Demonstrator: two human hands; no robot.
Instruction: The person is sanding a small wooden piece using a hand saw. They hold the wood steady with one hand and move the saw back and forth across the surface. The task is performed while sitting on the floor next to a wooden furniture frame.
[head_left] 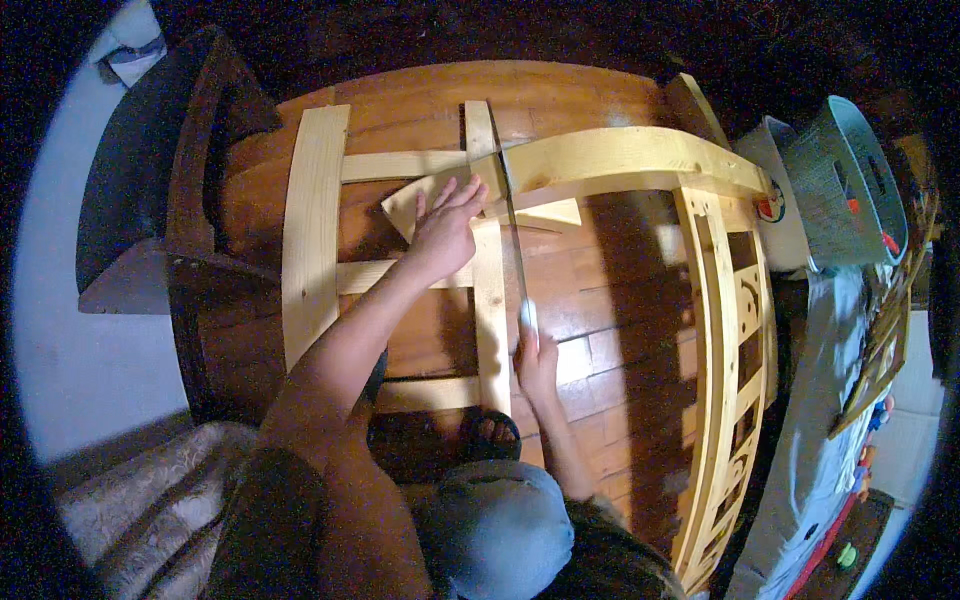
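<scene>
My left hand (447, 232) lies with fingers spread on the left end of a pale wooden plank (600, 160), holding nothing. Wrapped round the light-coloured handle of a handsaw (516, 250), my right hand (537, 362) is closed below the plank. The saw's long thin blade runs away from me across the plank, just right of my left fingers. Beneath the plank's left part is a slatted wooden frame (318, 200) on the floor. A small pointed piece of wood (560, 212) shows under the plank, right of the blade. Whether the blade has cut in cannot be made out.
The plank's right end meets a tall wooden panel (708, 400) with cutouts. Beyond it are a white bucket (785, 190) and a blue-green basket (850, 190). A dark chair-like piece (190, 160) is at the left. My sandalled foot (494, 430) is beside the frame on the wood floor (590, 400).
</scene>
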